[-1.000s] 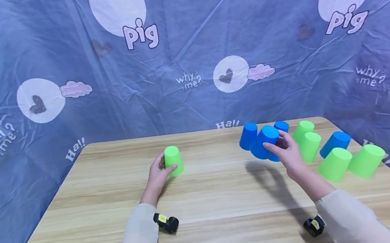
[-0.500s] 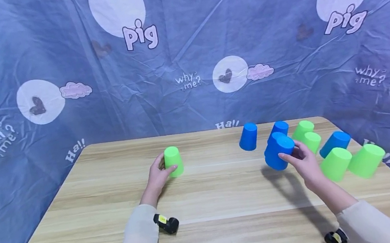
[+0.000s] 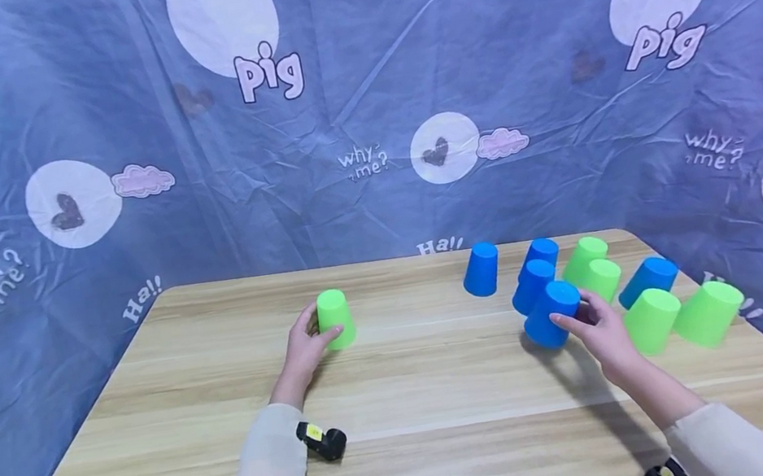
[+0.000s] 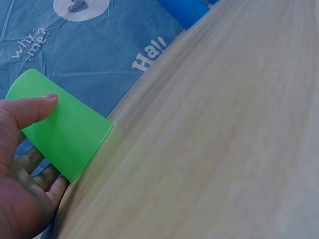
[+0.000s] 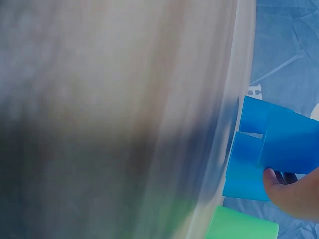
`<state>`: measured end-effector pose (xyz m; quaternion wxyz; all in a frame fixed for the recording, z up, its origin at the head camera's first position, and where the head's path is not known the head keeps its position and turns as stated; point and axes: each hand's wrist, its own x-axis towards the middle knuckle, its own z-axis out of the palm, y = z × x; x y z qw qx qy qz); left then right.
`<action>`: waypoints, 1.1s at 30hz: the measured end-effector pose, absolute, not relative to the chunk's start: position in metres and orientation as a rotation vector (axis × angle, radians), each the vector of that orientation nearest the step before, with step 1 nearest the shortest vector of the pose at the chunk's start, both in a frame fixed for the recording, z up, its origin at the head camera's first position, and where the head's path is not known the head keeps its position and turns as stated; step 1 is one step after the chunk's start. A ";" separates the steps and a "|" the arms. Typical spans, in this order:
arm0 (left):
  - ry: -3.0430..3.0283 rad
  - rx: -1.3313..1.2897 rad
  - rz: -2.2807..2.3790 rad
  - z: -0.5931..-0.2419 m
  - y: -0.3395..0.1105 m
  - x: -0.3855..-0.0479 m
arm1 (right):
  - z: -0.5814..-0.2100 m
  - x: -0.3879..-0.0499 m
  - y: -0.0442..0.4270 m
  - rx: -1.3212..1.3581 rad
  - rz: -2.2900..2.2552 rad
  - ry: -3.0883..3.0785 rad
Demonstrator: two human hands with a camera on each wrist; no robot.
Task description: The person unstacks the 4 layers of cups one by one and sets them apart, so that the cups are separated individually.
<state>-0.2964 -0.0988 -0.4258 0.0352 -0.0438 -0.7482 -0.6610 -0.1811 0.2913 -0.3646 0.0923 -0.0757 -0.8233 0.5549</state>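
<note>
My left hand [image 3: 304, 352] grips an upside-down green cup [image 3: 334, 319] that stands on the table, thumb on the near side. In the left wrist view the green cup [image 4: 70, 129] has its wide rim on the wood. On the right, my right hand [image 3: 602, 335] holds an upside-down blue cup [image 3: 548, 322] between thumb and fingers. The right wrist view shows this blue cup [image 5: 291, 142] a little off the tabletop, overlapping other blue cups [image 5: 244, 164]. Just behind it stands another blue cup [image 3: 532, 289].
Two more blue cups [image 3: 482, 271] [image 3: 541, 250] stand toward the back edge. Right of my right hand are several green cups [image 3: 652, 323] and a blue cup [image 3: 647, 280]. The wooden table [image 3: 413, 398] ends at a blue printed cloth [image 3: 362, 109].
My right hand has carried the blue cup right and toward me, lowering it in front of the other blue cups. My left hand and its green cup stay put; the view shifts slightly.
</note>
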 end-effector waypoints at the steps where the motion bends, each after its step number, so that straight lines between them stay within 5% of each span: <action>1: -2.298 -0.135 -2.031 -0.426 -0.099 -0.297 | -0.365 -0.181 0.292 -0.225 1.651 -2.450; 33: -2.274 -0.116 -2.073 -0.426 -0.099 -0.297 | -0.383 -0.181 0.310 -0.356 1.650 -2.539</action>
